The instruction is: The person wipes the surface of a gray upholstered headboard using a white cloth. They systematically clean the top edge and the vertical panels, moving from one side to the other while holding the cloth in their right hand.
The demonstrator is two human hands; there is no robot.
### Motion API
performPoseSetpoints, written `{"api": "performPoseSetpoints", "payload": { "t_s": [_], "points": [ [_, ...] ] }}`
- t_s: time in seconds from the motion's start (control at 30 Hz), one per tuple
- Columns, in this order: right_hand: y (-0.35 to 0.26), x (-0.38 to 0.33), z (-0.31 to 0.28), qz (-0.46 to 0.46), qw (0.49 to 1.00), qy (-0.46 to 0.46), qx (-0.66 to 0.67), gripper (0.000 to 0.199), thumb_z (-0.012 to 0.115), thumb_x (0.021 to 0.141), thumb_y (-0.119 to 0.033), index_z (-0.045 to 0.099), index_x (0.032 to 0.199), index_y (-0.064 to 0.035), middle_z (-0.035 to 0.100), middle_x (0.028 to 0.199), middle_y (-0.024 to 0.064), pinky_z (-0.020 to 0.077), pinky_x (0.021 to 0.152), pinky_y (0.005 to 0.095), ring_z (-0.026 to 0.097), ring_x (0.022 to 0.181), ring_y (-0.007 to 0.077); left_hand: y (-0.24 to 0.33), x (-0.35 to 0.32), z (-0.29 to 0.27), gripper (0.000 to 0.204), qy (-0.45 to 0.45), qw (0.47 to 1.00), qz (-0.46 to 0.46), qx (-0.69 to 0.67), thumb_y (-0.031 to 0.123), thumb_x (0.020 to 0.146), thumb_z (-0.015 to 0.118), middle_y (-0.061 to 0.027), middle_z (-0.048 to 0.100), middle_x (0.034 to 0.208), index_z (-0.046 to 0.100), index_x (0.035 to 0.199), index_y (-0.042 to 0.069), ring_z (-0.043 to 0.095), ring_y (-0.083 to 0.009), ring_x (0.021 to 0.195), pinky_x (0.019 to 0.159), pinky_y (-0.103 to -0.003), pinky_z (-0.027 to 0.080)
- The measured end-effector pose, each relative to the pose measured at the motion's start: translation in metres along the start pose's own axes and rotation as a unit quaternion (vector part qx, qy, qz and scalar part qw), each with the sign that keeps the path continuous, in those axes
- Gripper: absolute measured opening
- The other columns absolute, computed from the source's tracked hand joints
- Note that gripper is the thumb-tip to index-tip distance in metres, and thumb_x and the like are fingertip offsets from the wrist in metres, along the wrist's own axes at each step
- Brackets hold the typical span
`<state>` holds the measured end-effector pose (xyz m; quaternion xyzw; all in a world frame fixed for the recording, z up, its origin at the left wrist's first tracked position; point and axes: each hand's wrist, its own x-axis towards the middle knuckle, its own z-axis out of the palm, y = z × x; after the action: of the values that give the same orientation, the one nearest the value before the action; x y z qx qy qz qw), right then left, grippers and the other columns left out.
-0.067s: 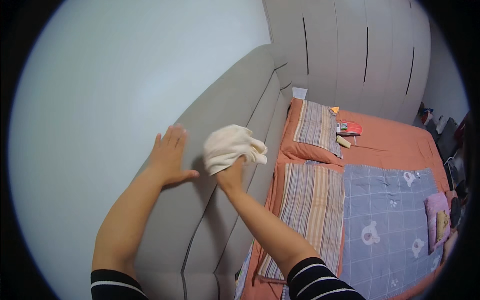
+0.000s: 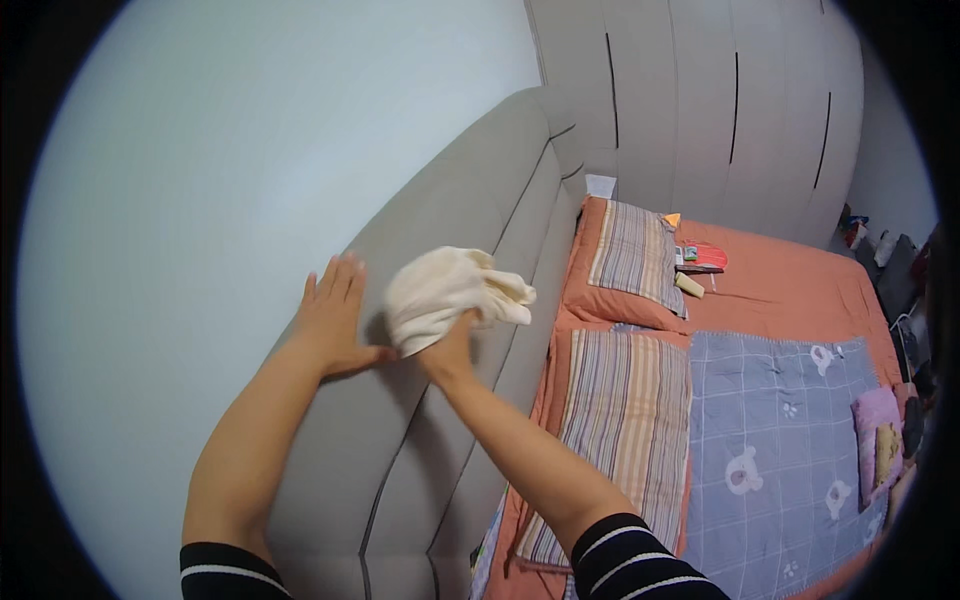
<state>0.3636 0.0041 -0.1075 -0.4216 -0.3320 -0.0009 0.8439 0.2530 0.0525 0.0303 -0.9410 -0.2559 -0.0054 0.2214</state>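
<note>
A grey padded headboard [image 2: 455, 190] with dark seams runs along the white wall. My left hand [image 2: 335, 325] lies flat on its upper edge, fingers spread and holding nothing. A cream cloth [image 2: 440, 290] is bunched in my right hand [image 2: 448, 352], which presses it against the headboard's face just right of my left thumb. The cloth covers most of my right fingers, and its loose folds hang toward the bed side.
Right of the headboard is a bed with an orange sheet [image 2: 790, 265], striped pillows [image 2: 625, 400] and a grey-blue checked blanket [image 2: 760, 430] with bear shapes. A red hand fan [image 2: 708, 258] lies past the pillows. Tall grey wardrobe doors [image 2: 690, 90] stand at the far end.
My right hand has slid the cloth a little to the left along the headboard, closer to my left hand. My left hand stays nearly in place.
</note>
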Motion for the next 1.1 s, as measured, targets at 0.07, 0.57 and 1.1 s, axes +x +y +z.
{"api": "performPoseSetpoints", "payload": {
  "t_s": [0.07, 0.57, 1.1],
  "points": [
    [0.031, 0.021, 0.02, -0.096, 0.974, -0.08, -0.188, 0.068, 0.066, 0.08, -0.037, 0.042, 0.137, -0.0109, 0.039, 0.142, 0.0176, 0.0201, 0.11, 0.0542, 0.025, 0.136, 0.0391, -0.004, 0.006, 0.01, 0.125, -0.013, 0.998, -0.016, -0.056, 0.067, 0.062, 0.073, -0.0237, 0.013, 0.155, 0.015, 0.147, -0.004, 0.011, -0.0373, 0.144, 0.116, -0.051, 0.014],
    [0.286, 0.33, -0.126, 0.035, 0.662, -0.183, -0.726, 0.02, 0.061, 0.077, -0.015, 0.073, 0.092, -0.0068, 0.069, 0.09, 0.0114, 0.0509, 0.073, 0.0379, 0.066, 0.086, 0.0265, -0.002, 0.031, 0.033, 0.125, -0.069, 0.994, 0.038, 0.073, 0.072, 0.065, 0.067, -0.0374, 0.014, 0.148, 0.016, 0.144, -0.011, 0.015, -0.0506, 0.139, 0.11, -0.06, 0.015],
    [0.174, -0.041, -0.105, -0.028, 0.935, -0.332, -0.123, 0.061, 0.064, 0.082, -0.038, 0.048, 0.133, -0.0062, 0.044, 0.133, 0.0232, 0.0304, 0.105, 0.0515, 0.039, 0.125, 0.0416, -0.007, 0.034, 0.051, 0.128, -0.068, 0.991, 0.031, 0.115, 0.084, 0.066, 0.052, -0.0345, 0.004, 0.151, 0.004, 0.15, -0.001, 0.007, -0.0485, 0.142, 0.111, -0.062, 0.012]
  ]
}}
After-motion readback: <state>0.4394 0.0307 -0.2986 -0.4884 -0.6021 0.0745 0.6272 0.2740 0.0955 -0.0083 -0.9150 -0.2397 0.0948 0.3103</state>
